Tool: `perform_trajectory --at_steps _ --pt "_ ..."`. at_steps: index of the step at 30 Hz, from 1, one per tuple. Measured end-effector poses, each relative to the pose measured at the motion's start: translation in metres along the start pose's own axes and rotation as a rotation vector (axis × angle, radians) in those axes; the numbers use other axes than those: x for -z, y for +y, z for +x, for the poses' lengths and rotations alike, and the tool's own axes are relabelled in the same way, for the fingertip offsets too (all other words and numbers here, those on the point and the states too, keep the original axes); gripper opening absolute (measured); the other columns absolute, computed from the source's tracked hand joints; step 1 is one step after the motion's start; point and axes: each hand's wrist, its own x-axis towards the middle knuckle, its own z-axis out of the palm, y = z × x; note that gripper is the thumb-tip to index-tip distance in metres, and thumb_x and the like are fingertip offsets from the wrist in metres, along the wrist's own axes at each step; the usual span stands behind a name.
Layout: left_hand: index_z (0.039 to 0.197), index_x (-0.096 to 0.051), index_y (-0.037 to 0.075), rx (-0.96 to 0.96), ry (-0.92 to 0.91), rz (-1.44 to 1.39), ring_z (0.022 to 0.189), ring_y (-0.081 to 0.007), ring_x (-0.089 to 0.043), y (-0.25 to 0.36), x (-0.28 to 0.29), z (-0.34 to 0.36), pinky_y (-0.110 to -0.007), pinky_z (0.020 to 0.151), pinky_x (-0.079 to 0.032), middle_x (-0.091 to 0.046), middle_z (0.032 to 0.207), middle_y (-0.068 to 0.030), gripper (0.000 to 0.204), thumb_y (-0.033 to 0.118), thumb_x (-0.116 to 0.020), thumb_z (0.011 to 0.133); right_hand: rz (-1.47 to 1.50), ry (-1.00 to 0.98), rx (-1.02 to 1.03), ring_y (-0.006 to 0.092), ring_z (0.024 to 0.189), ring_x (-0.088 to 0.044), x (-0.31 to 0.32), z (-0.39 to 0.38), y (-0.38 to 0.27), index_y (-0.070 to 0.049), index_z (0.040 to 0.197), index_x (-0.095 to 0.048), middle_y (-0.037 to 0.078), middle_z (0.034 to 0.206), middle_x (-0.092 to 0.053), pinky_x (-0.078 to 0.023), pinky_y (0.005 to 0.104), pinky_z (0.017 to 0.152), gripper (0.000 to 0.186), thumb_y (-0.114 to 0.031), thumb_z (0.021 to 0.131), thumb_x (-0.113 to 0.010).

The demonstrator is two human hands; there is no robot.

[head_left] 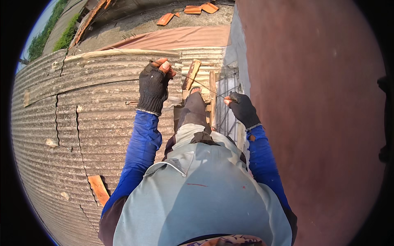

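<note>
A thin, dark length of wire (195, 80) runs between my two hands, high over a narrow gap. My left hand (153, 87), in a black fingerless glove, pinches it between thumb and fingers; a loose length seems to trail off beyond that hand to the upper left. In a matching glove, my right hand (243, 110) is closed at the wire's lower right end, fingertips together. Beneath the wire lie a short wooden block (191, 74) and an upright-looking narrow plank (213, 98). My bare foot (195, 89) rests by the block.
Corrugated roofing sheets (111, 131), cracked in places, spread to my left, with a broken orange tile piece (98, 189) on them. A tall reddish-brown wall (312, 123) rises close on my right. Metal bars (230, 86) cross the gap beside it. More tile pieces (201, 8) lie far ahead.
</note>
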Motion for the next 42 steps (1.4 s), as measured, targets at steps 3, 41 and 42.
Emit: perform_trajectory --at_steps 3,41,42 --pt "0.108 -0.06 -0.005 -0.086 -0.027 0.087 0.07 -0.0172 -0.064 -0.002 0.007 0.011 -0.028 0.067 -0.054 -0.062 0.081 -0.0078 0.03 0.014 -0.07 0.086 -0.044 -0.306 0.175 0.0304 0.084 -0.065 -0.03 -0.025 -0.009 -0.001 0.096 -0.068 0.017 0.088 -0.067 -0.05 0.037 0.076 0.025 -0.023 0.087 -0.062" --pt "0.123 -0.051 0.001 0.387 0.182 -0.19 0.07 -0.0135 -0.058 -0.058 0.117 0.034 -0.028 0.065 -0.055 -0.057 0.082 -0.0026 0.036 0.02 -0.06 0.094 0.218 -0.213 0.05 0.0186 0.066 -0.057 0.018 -0.08 0.007 0.002 0.093 -0.068 0.01 0.072 -0.06 -0.046 0.0315 0.064 0.017 -0.012 0.084 -0.066" --pt "0.123 -0.051 0.002 0.386 0.185 -0.188 0.07 -0.0132 -0.058 -0.056 0.12 0.036 -0.028 0.065 -0.055 -0.057 0.081 -0.0025 0.036 0.021 -0.061 0.094 0.214 -0.199 0.025 0.0183 0.066 -0.056 0.021 -0.083 0.008 0.002 0.093 -0.068 0.01 0.072 -0.06 -0.045 0.0315 0.064 0.017 -0.012 0.084 -0.066"
